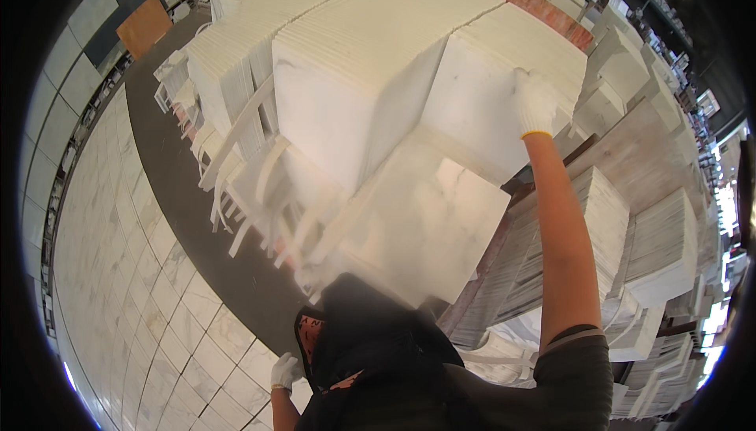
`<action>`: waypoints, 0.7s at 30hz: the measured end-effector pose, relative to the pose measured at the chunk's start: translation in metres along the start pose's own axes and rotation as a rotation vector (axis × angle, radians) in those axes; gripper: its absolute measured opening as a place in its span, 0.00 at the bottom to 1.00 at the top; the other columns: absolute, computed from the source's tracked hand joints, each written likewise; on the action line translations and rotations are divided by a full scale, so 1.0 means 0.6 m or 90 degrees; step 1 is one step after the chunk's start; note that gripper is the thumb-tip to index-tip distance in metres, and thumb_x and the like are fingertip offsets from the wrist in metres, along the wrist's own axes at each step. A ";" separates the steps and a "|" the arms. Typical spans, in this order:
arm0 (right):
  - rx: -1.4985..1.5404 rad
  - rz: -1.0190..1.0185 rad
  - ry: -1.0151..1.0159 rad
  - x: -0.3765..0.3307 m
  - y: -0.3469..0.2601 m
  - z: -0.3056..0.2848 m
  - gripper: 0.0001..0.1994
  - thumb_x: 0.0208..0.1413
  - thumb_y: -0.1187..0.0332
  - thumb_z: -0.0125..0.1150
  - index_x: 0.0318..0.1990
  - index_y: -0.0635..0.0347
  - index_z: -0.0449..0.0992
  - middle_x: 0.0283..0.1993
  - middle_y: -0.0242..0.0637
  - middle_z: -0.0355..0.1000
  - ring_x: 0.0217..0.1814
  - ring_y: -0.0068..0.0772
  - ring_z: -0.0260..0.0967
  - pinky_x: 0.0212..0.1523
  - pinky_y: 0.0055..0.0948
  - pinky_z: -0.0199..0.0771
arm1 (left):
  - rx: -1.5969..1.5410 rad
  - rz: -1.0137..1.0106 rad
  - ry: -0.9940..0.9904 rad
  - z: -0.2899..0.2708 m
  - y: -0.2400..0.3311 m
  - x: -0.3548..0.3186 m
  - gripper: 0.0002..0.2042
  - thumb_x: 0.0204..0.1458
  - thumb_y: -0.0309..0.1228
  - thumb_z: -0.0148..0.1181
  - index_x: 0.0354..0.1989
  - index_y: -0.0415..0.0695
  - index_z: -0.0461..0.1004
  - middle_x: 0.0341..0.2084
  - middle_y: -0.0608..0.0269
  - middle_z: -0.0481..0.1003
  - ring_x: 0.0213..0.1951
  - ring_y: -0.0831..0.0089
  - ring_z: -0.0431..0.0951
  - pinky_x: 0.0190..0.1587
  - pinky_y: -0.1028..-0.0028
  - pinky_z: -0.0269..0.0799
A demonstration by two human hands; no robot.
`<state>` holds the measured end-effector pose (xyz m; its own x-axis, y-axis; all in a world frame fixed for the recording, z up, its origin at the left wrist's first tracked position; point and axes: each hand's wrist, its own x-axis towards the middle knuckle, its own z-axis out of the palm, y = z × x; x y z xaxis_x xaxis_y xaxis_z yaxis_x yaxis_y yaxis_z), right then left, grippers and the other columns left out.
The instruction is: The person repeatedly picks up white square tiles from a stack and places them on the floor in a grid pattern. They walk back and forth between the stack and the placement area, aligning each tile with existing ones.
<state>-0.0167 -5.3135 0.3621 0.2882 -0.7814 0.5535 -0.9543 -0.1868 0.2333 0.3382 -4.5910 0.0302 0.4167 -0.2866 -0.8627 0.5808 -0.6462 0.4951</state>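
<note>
My right hand (542, 106), in a white knit glove with a yellow cuff, reaches far forward to the upper front edge of a stack of white marble tiles (472, 100). It grips the front tile there, though pale glare blurs its fingers. My left hand (285, 372), also gloved in white, hangs low at my side with loosely bent fingers and nothing visible in it. Between my body and the stacks lies a flat marble tile (441, 218) with faint grey veins. Another upright tile stack (323, 116) stands to the left of the gripped one.
Loose white strips (272, 167) stick out along the stacks' left side. A dark path (189, 218) runs beside pale floor tiles (150, 289). More tile stacks (661, 234) stand on the right. A reddish beam (543, 5) runs behind the stacks, and a brown board (144, 27) stands at far left.
</note>
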 end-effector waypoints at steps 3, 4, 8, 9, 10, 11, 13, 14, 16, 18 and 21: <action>0.012 0.005 -0.032 -0.002 0.003 -0.005 0.09 0.54 0.69 0.57 0.42 0.56 0.79 0.44 0.49 0.77 0.46 0.53 0.77 0.45 0.49 0.78 | 0.001 0.036 0.003 0.011 0.026 -0.002 0.26 0.57 0.32 0.60 0.64 0.38 0.68 0.34 0.64 0.75 0.25 0.73 0.75 0.27 0.73 0.74; 0.017 0.004 -0.044 0.002 0.004 -0.006 0.10 0.54 0.68 0.58 0.43 0.56 0.78 0.44 0.49 0.77 0.47 0.55 0.76 0.47 0.50 0.76 | 0.007 0.034 0.016 0.012 0.033 -0.002 0.27 0.57 0.32 0.60 0.65 0.37 0.67 0.34 0.63 0.75 0.24 0.74 0.75 0.27 0.73 0.75; 0.090 -0.012 -0.198 0.033 0.014 -0.023 0.15 0.53 0.64 0.59 0.47 0.60 0.79 0.48 0.54 0.78 0.50 0.58 0.76 0.52 0.49 0.74 | 0.001 0.017 -0.008 0.000 0.037 -0.012 0.28 0.56 0.32 0.60 0.66 0.37 0.67 0.30 0.65 0.73 0.22 0.76 0.73 0.25 0.75 0.72; 0.066 -0.050 -0.248 0.043 0.014 -0.027 0.17 0.53 0.63 0.60 0.48 0.61 0.80 0.49 0.55 0.78 0.51 0.59 0.76 0.53 0.48 0.74 | -0.011 0.014 -0.030 -0.006 0.034 -0.015 0.28 0.56 0.32 0.60 0.66 0.38 0.68 0.29 0.66 0.72 0.22 0.76 0.72 0.24 0.75 0.71; 0.019 -0.070 -0.320 0.049 0.009 -0.029 0.18 0.53 0.62 0.60 0.49 0.62 0.80 0.50 0.56 0.78 0.52 0.59 0.76 0.54 0.48 0.73 | -0.022 0.010 -0.050 -0.014 0.029 -0.020 0.28 0.56 0.32 0.60 0.66 0.38 0.68 0.28 0.66 0.71 0.21 0.76 0.72 0.23 0.75 0.70; 0.028 -0.106 -0.346 0.054 0.007 -0.030 0.19 0.54 0.63 0.59 0.49 0.63 0.80 0.51 0.57 0.78 0.53 0.58 0.76 0.54 0.47 0.73 | -0.036 0.010 -0.045 -0.018 0.020 -0.024 0.20 0.56 0.32 0.59 0.57 0.41 0.69 0.27 0.68 0.69 0.20 0.76 0.70 0.22 0.76 0.68; 0.023 -0.154 -0.422 0.058 0.007 -0.031 0.19 0.54 0.63 0.59 0.51 0.64 0.81 0.52 0.57 0.78 0.55 0.57 0.76 0.56 0.45 0.73 | -0.059 0.004 -0.035 -0.028 -0.002 -0.035 0.06 0.56 0.31 0.57 0.40 0.47 0.70 0.24 0.70 0.64 0.18 0.77 0.66 0.20 0.77 0.63; 0.030 -0.127 -0.431 0.056 0.006 -0.026 0.19 0.54 0.63 0.59 0.51 0.64 0.81 0.52 0.57 0.78 0.55 0.57 0.76 0.56 0.45 0.73 | -0.069 0.002 -0.031 -0.032 -0.013 -0.041 0.03 0.56 0.31 0.56 0.31 0.50 0.70 0.22 0.71 0.61 0.17 0.78 0.64 0.19 0.78 0.60; 0.090 -0.103 -0.398 0.050 0.017 -0.017 0.20 0.55 0.62 0.59 0.51 0.64 0.81 0.51 0.57 0.78 0.54 0.58 0.76 0.56 0.46 0.73 | -0.056 -0.022 -0.011 -0.039 -0.036 -0.051 0.07 0.56 0.31 0.57 0.41 0.45 0.73 0.23 0.72 0.62 0.17 0.80 0.65 0.18 0.79 0.61; 0.071 -0.122 -0.363 0.050 0.023 0.000 0.18 0.55 0.63 0.57 0.50 0.61 0.81 0.50 0.57 0.78 0.53 0.59 0.77 0.55 0.47 0.74 | -0.048 -0.031 0.027 -0.042 -0.055 -0.060 0.17 0.55 0.32 0.58 0.52 0.41 0.75 0.25 0.71 0.66 0.19 0.78 0.69 0.19 0.78 0.66; 0.048 -0.158 -0.287 0.048 0.034 0.018 0.17 0.56 0.65 0.55 0.50 0.59 0.81 0.48 0.57 0.78 0.52 0.60 0.77 0.54 0.48 0.75 | -0.068 -0.035 0.065 -0.047 -0.074 -0.072 0.29 0.55 0.32 0.59 0.66 0.36 0.67 0.29 0.68 0.70 0.21 0.76 0.72 0.22 0.76 0.71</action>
<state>-0.0289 -5.3465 0.3741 0.4597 -0.8838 0.0863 -0.8696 -0.4283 0.2458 0.3137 -4.5300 0.0483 0.4475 -0.1759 -0.8768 0.6735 -0.5788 0.4598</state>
